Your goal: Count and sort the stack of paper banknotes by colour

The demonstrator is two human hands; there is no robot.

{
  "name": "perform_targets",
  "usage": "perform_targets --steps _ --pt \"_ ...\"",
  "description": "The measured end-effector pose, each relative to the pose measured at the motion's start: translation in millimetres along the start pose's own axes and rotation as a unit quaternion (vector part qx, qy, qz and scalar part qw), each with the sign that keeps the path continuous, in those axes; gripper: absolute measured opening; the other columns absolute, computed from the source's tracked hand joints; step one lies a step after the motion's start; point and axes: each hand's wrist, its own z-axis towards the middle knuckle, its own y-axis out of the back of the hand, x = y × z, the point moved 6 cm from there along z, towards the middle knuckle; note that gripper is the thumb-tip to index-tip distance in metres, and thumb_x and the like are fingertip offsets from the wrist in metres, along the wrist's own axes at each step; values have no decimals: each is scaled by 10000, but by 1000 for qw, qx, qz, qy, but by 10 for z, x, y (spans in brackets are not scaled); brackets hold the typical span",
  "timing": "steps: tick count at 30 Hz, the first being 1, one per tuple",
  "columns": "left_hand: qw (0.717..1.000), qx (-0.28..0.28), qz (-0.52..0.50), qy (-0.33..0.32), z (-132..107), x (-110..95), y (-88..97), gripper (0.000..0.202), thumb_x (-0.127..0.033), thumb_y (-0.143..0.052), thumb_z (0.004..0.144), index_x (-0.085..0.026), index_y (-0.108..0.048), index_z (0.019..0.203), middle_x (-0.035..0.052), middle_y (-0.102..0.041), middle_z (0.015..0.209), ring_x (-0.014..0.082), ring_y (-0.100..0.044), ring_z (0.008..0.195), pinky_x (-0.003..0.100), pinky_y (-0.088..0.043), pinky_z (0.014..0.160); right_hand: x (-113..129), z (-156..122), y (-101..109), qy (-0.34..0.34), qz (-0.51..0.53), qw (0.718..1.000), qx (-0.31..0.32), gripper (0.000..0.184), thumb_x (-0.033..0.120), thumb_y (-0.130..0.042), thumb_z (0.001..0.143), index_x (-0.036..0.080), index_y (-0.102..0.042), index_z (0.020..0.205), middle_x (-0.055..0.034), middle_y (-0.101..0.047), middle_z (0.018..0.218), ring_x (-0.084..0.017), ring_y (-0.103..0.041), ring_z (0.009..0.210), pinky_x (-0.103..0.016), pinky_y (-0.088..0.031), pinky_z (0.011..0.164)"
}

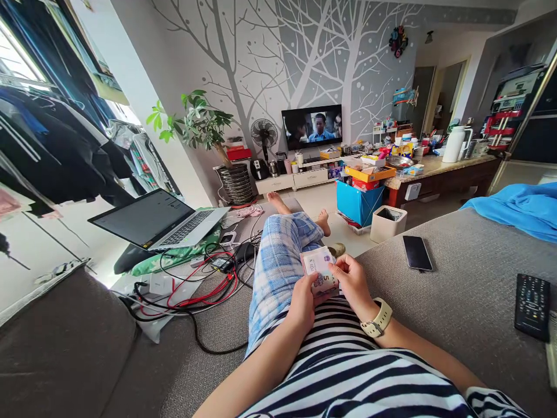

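A small stack of banknotes (317,261) is held over my lap, the top note pale with a printed 5. My left hand (302,302) grips the stack at its lower left, thumb lying across the top note. At the right edge, my right hand (353,281) pinches the notes between thumb and bent fingers. A pale watch (378,318) is on my right wrist. Beneath the hands are my striped shirt (369,371) and checked blue trousers (276,249). The lower part of the stack is partly hidden by my fingers.
On the sofa (461,307) to my right lie a phone (418,253), a remote control (532,306) and a blue cloth (517,210). To my left sit an open laptop (161,223) and tangled cables (213,296). Beyond my feet are a bin (389,224) and a television (312,126).
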Motion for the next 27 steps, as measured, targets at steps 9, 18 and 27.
perform_targets --steps 9,18,27 --pt "1000 14 -2 4 37 26 50 240 -257 -620 758 -150 -663 969 74 -727 859 186 -676 704 300 -556 589 19 -27 0 24 -33 999 -7 330 456 -663 788 195 -500 670 48 -447 584 -112 -396 540 -234 -339 517" --pt "998 -26 -46 23 10 14 48 292 -272 -549 821 -122 -651 1050 104 -727 931 194 -687 713 309 -567 566 -7 -25 3 35 -44 998 0 342 467 -628 821 191 -496 671 33 -465 605 -121 -417 568 -239 -357 537" --pt "995 -35 -91 37 23 1 61 277 -265 -526 851 -119 -645 1054 92 -728 889 190 -683 697 338 -589 582 93 -120 -50 67 -35 997 26 252 424 -594 864 190 -567 773 8 -540 661 -135 -471 593 -248 -394 554"
